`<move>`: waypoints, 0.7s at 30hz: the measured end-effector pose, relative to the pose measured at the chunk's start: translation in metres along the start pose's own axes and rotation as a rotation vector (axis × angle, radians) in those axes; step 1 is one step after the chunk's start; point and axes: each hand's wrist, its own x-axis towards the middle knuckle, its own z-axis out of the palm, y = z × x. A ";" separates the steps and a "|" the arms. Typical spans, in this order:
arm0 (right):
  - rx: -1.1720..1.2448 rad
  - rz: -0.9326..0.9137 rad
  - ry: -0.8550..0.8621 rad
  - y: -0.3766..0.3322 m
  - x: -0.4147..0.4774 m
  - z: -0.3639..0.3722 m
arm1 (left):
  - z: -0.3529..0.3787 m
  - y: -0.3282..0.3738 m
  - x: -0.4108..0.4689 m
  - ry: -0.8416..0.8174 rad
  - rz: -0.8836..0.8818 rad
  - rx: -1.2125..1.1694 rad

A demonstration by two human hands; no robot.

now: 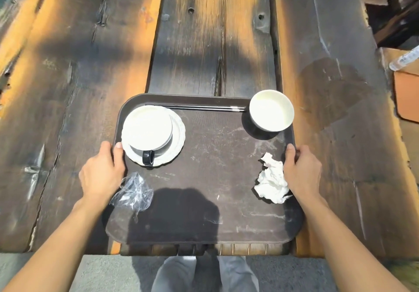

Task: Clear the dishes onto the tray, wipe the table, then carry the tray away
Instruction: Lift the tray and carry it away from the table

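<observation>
Head view | tray (204, 201) on wooden table (68, 87), near edge | left hand (102, 173) clasps left rim, right hand (302, 173) clasps right rim | aboard: cup (148, 130) on saucer (178, 142), bowl (271, 112), chopsticks (195, 107), crumpled napkin (272, 178), plastic wrapper (133, 192)

I see hard sunlight from behind me, throwing my shadow onto the tray (204, 201) and table (79, 87). The white bowl (272, 112) and cup (147, 128) blow out to glare. Edges bend and smear slightly.
</observation>
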 end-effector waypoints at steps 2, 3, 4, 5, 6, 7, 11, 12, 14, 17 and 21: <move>-0.004 -0.006 0.018 0.002 0.001 0.002 | 0.003 -0.002 0.000 0.016 0.002 -0.007; -0.001 -0.004 0.024 0.003 0.001 0.002 | 0.004 -0.004 0.000 0.021 0.002 -0.015; 0.004 -0.004 0.030 0.003 0.001 0.002 | 0.004 -0.004 0.000 0.026 -0.003 -0.023; 0.011 -0.005 0.034 0.002 0.000 0.002 | 0.004 -0.005 0.000 0.029 -0.006 -0.028; 0.020 -0.004 0.038 0.002 0.000 0.002 | 0.004 -0.005 0.000 0.032 -0.011 -0.033; 0.029 -0.002 0.042 0.001 -0.001 0.001 | 0.004 -0.005 0.000 0.033 -0.013 -0.041; 0.086 0.029 0.048 0.000 -0.002 -0.001 | 0.004 -0.007 0.001 0.048 0.002 -0.087; 0.101 0.039 0.048 -0.001 -0.001 -0.003 | 0.004 -0.008 0.001 0.052 0.015 -0.095; 0.116 0.053 0.046 -0.003 -0.001 -0.006 | 0.003 -0.009 0.001 0.062 0.044 -0.109; 0.127 0.057 0.036 -0.009 -0.006 -0.013 | -0.002 -0.014 -0.003 0.077 0.065 -0.114; 0.143 0.051 0.028 -0.020 -0.010 -0.028 | -0.012 -0.021 -0.012 0.093 0.070 -0.141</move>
